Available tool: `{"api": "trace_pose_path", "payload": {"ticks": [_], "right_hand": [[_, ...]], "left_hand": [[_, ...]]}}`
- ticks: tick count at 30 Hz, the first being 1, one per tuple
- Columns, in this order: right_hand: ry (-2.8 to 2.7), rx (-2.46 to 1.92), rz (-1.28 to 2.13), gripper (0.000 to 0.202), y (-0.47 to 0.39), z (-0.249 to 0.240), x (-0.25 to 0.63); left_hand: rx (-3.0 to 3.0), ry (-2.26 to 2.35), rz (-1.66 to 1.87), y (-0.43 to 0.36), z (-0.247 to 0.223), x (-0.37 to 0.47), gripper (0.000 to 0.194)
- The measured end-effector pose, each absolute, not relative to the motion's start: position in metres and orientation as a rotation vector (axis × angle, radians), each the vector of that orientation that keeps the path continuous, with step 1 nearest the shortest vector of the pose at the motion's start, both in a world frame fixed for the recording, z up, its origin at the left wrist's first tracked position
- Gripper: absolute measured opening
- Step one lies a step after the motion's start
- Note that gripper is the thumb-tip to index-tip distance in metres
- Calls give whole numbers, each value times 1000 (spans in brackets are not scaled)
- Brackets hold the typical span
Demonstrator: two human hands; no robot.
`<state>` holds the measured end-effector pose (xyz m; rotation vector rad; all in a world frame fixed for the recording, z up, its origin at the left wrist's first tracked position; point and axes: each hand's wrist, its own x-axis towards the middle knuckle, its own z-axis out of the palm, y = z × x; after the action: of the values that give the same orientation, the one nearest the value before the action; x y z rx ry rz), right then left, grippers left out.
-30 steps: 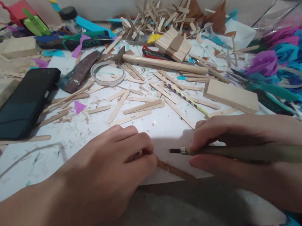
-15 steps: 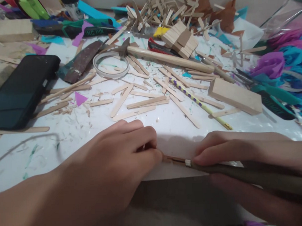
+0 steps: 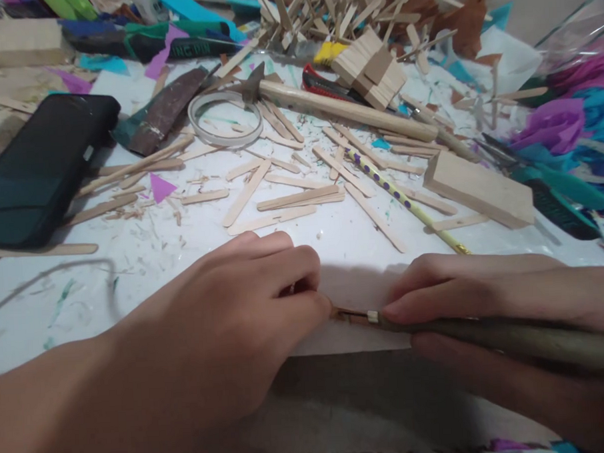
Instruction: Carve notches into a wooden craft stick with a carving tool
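Observation:
My left hand (image 3: 255, 302) is closed, with thumb and forefinger pinching the end of a thin brown strip (image 3: 340, 311), probably wood. Most of that strip is hidden by my fingers. My right hand (image 3: 450, 293) is wrapped round the long round handle (image 3: 517, 335) of a slim hand tool, held nearly level. A pale collar (image 3: 373, 317) shows at the handle's front, and the narrow tip lies along the strip, close to my left thumb. The tip's exact shape is too blurred to tell. Both hands are at the near edge of the white work sheet (image 3: 184, 268).
Craft sticks (image 3: 301, 198) and shavings lie ahead, beside a dotted pencil (image 3: 401, 199) and a wooden block (image 3: 480, 188). Farther back are a hammer (image 3: 347, 111), a tape roll (image 3: 226, 119) and a red cutter (image 3: 320, 82). A black phone (image 3: 44, 171) is at left, scissors (image 3: 550, 175) at right.
The view has shifted slightly, so the table items appear a little higher and farther right. Both hands keep their grips; the tool's collar sits slightly closer to my left thumb.

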<state>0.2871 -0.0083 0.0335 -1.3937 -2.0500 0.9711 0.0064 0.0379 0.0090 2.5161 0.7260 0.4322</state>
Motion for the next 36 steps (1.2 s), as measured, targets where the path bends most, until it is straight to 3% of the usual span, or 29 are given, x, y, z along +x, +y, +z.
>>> {"api": "trace_pose_path", "payload": {"ticks": [11, 33, 36], "right_hand": [[-1943, -1450, 1263, 4, 6, 41, 296], [-1950, -1374, 1107, 0, 0, 40, 297], [-1891, -1383, 904, 14, -3, 38, 302]], "left_hand": [[2535, 687, 460, 38, 9, 4, 46], [2514, 792, 416, 30, 13, 14, 41], [2347, 871, 500, 30, 17, 14, 34]]}}
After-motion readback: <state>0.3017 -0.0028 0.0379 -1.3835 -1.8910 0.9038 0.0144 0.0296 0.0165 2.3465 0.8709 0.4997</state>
